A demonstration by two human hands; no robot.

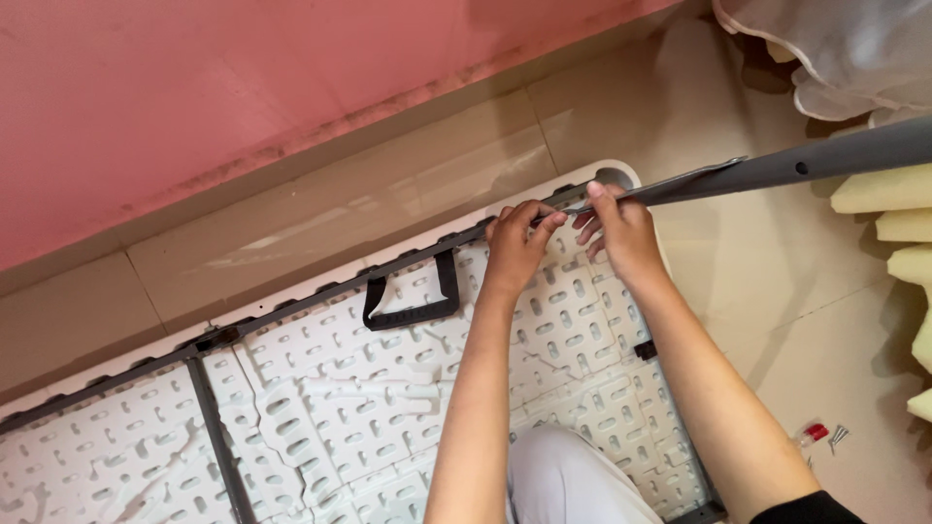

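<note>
A pink wall [243,87] and beige tiled floor [388,194] fill the upper frame. Below lies an upturned white folding table [340,408]. At its upper-right corner, the left hand [516,243] and right hand [616,228] both pinch the flattened end of a grey metal leg tube [777,170] against the table's dark frame rail [320,296].
</note>
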